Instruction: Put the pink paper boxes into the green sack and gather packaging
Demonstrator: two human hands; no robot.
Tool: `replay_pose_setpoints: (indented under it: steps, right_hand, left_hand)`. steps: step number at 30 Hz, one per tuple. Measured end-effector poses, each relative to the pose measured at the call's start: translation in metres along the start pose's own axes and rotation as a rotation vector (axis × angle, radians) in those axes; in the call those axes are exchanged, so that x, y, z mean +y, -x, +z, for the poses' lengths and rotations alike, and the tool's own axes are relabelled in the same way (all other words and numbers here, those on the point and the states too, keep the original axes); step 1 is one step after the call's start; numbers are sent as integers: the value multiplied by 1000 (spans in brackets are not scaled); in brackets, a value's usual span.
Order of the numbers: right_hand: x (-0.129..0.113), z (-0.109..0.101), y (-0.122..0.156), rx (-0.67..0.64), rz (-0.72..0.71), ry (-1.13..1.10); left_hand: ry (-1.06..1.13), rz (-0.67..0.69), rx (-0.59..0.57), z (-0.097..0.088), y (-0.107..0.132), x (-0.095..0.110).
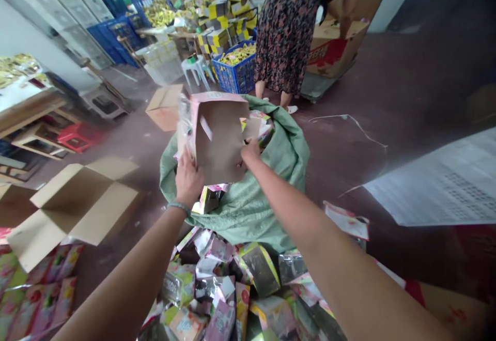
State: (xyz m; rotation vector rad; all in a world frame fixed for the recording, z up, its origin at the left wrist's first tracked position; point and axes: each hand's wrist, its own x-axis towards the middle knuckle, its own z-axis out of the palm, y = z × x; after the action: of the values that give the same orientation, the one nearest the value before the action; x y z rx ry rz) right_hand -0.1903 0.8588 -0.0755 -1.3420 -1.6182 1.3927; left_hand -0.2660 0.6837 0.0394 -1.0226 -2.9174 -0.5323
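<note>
An opened pink-edged display box [220, 134] with a bare brown cardboard inside is held up over a green woven sack [251, 217]. On its left side, my left hand [189, 178] is closed around the edge, near a strip of clear plastic. Closed at the box's right edge is my right hand [250, 152], its fingertips partly hidden. Colourful printed packs [265, 124] show inside the sack's mouth, behind the box. Below the sack lies a heap of crumpled printed boxes [220, 279], some with clear windows.
An open carton [77, 201] stands at left, above rows of printed packets [42, 299]. Ahead are a small closed carton [166, 106] and a blue crate [236, 70]. Another person [289, 36] bends over a large carton [333, 46]. A white sheet-like object [442, 181] is at right.
</note>
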Motion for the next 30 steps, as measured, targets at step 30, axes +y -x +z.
replay_pose_setpoints:
  steps: [30]
  right_hand:
    - [132, -197, 89, 13, 196, 39]
  left_hand:
    - [-422, 380, -578, 93, 41, 93]
